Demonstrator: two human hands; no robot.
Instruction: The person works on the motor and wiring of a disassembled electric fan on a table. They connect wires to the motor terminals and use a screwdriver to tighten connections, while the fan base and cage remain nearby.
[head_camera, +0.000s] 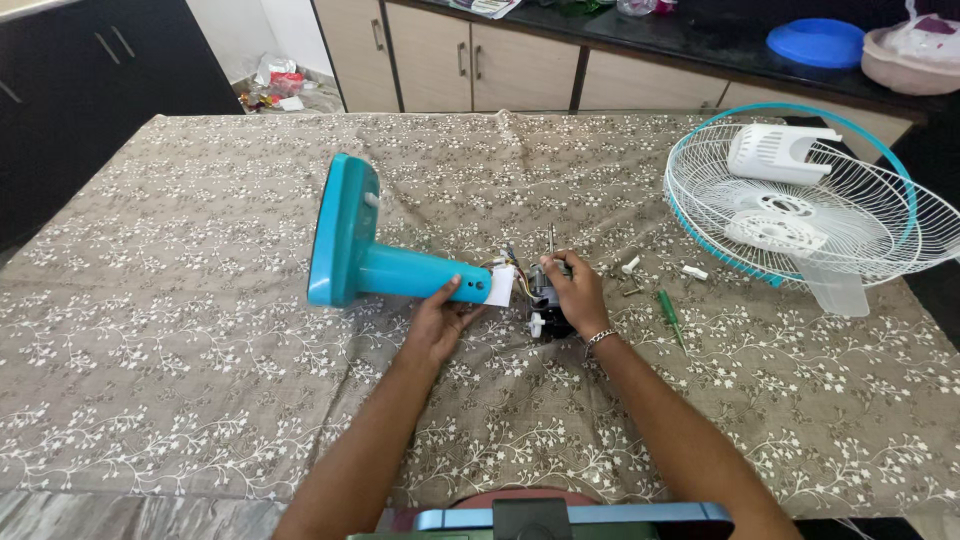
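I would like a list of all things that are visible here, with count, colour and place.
fan stand: one, teal, lying on its side at table centre
fan motor: one, dark, at the stand's top end
fan grille: one, white with teal rim, table's right side
motor cover: one, white, inside the grille
fan blade: one, clear, partly under the grille
screwdriver: one, green, right of the motor
small parts: a few, pale, near the screwdriver
tablecloth: one, brown, floral
lid: one, blue, on the back counter
left hand: holds the stand's neck
right hand: grips the motor
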